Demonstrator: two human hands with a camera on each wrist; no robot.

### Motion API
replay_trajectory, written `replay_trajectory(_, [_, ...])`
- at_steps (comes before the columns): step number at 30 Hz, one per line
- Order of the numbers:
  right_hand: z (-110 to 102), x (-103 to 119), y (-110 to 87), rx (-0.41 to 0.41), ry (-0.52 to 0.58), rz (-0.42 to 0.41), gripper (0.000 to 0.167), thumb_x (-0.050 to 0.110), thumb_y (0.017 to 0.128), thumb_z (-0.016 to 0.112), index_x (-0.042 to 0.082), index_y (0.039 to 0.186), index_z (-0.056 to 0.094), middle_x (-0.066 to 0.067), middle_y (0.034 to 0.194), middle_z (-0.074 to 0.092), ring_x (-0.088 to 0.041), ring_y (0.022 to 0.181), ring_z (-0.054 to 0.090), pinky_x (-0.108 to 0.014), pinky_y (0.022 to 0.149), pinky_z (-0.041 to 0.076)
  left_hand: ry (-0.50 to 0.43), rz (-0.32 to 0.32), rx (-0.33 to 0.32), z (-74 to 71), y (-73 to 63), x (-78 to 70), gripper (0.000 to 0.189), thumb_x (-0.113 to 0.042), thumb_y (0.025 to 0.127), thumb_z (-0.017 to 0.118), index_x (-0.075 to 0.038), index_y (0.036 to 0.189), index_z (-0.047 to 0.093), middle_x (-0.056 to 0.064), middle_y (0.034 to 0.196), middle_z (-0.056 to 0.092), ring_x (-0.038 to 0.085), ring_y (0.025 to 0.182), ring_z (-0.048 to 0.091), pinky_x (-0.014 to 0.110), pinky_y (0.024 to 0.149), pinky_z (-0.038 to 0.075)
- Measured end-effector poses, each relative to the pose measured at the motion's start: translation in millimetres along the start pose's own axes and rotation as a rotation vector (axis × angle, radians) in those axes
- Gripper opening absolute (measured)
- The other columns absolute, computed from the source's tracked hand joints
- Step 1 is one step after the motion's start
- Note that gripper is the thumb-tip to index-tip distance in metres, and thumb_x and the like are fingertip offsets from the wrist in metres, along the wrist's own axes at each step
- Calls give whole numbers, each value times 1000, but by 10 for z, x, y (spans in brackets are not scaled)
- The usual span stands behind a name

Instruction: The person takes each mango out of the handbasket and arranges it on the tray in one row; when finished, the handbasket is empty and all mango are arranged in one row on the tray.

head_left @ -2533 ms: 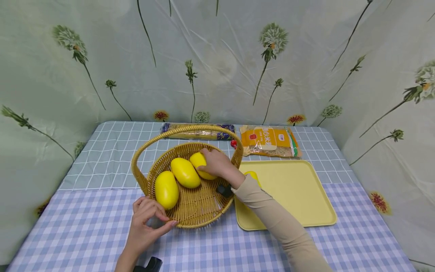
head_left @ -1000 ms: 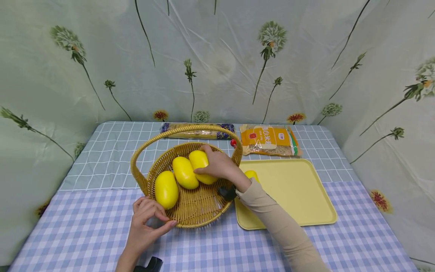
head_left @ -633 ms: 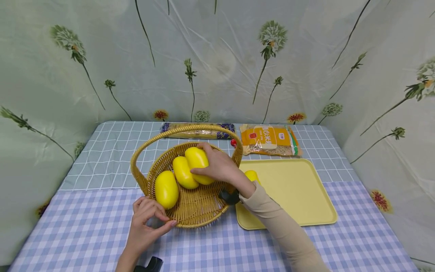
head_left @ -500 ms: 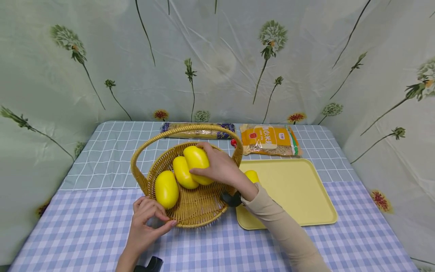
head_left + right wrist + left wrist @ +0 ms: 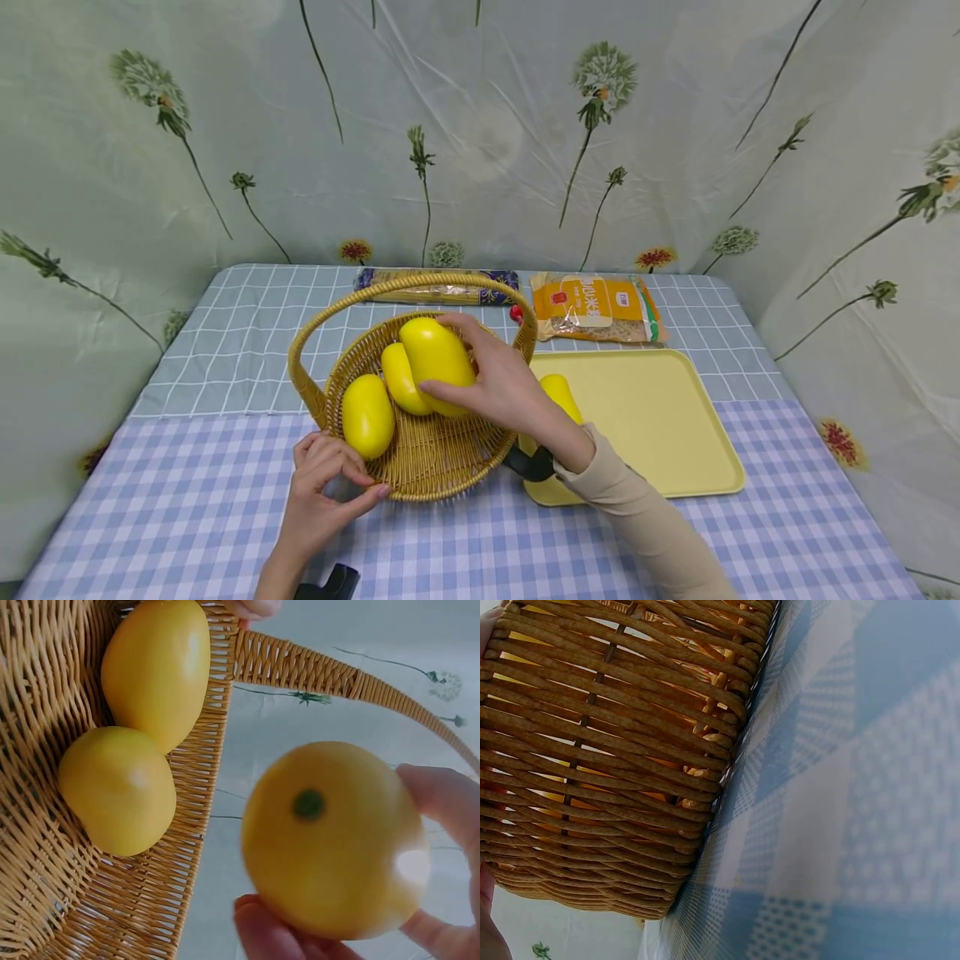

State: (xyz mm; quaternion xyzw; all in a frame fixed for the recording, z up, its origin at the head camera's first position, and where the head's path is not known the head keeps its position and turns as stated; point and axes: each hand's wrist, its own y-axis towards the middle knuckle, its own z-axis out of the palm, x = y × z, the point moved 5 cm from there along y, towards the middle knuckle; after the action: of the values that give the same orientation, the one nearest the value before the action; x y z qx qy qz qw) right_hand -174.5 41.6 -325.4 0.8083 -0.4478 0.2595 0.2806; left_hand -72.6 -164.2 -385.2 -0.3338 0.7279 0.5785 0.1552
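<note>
My right hand (image 5: pixel 510 379) grips a smooth yellow mango (image 5: pixel 435 354), thumb on the near side and fingers on the far side. In the right wrist view this mango (image 5: pixel 337 840) shows a dark green spot at its end and appears raised above the basket floor. Two more mangoes, one at the left (image 5: pixel 367 417) and one partly covered (image 5: pixel 400 379), lie inside the wicker basket (image 5: pixel 442 467). My left hand (image 5: pixel 322 483) pinches the basket's front-left rim. The left wrist view is mostly filled by the woven basket wall (image 5: pixel 607 757).
Right of the basket lies a yellow tray (image 5: pixel 652 425), with another mango (image 5: pixel 561 397) at its left edge, partly behind my right forearm. Behind are a long noodle pack (image 5: pixel 442 287), an orange food bag (image 5: pixel 596 308) and a small red item (image 5: pixel 516 313). The basket handle (image 5: pixel 408 283) arches overhead.
My right hand has taken hold of the rightmost mango and raised it from the basket floor, so it overlaps its neighbour. My left hand has stayed on the rim.
</note>
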Motion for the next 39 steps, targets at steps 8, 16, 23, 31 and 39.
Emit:
replay_trajectory(8, [-108, 0, -198, -48, 171, -65, 73, 40, 78, 77, 34, 140, 36, 1, 109, 57, -13, 82, 58, -29, 62, 51, 3, 2, 0, -4, 6, 9, 29, -31, 76, 81, -13, 65, 60, -4, 69, 56, 13, 73, 47, 38, 94, 17])
replay_trajectory(16, [-251, -112, -419, -134, 290, -151, 78, 16, 76, 81, 27, 139, 36, -4, 111, 59, -16, 78, 59, -31, 62, 52, 6, -2, 3, -4, 12, -3, 29, -32, 77, 80, -14, 66, 60, -4, 70, 56, 13, 74, 47, 38, 95, 16])
replay_trajectory(23, [-365, -290, -615, -207, 397, -202, 76, 10, 77, 79, 13, 139, 36, -12, 117, 57, -22, 85, 63, -35, 68, 54, 11, -6, 3, -10, 5, -6, 29, -32, 77, 80, -14, 66, 60, -4, 70, 56, 13, 74, 47, 38, 95, 16])
replay_trajectory(31, [-476, -562, -859, -279, 427, -149, 76, 4, 79, 76, 7, 140, 31, -13, 120, 56, -23, 95, 62, -33, 76, 52, 5, -8, 4, -5, -1, 5, 29, -33, 77, 79, -14, 66, 60, -3, 70, 56, 13, 74, 47, 38, 95, 16])
replay_trajectory(39, [-626, -883, -1032, -362, 456, -38, 77, -11, 79, 68, 5, 142, 28, -16, 114, 54, -18, 92, 60, -26, 76, 51, 5, -10, 1, -8, -7, 9, 30, -33, 77, 80, -14, 66, 60, -4, 70, 56, 13, 74, 46, 38, 95, 16])
